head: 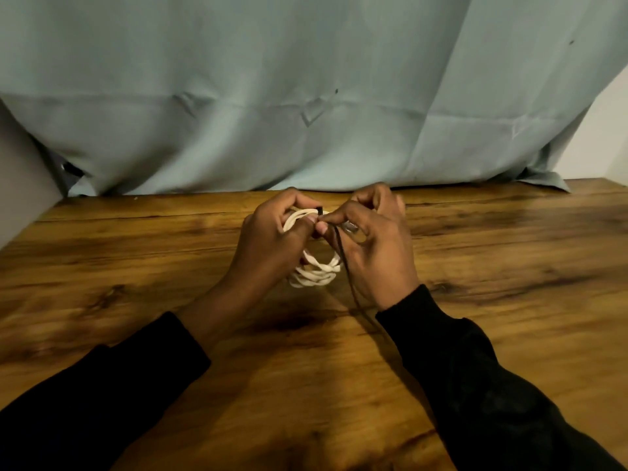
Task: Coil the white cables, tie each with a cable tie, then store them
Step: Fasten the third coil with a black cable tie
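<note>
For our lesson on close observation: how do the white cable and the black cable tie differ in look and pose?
The white cable is pale, thick and wound in several loops; the black cable tie is dark, thin and a single strand. The cable sits bundled between the hands; the tie trails down toward the right sleeve. Both are held by the left hand and right hand.

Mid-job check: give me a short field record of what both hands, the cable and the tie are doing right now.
left hand: grips the top of the coil
right hand: pinches the black cable tie next to the left thumb
white cable: coiled in several loops, held up between the hands over the table
black cable tie: at the coil's top, long tail trailing down past the right wrist
tie closed: cannot tell, hidden by fingers
surface: wooden table
backdrop: pale blue cloth
</note>
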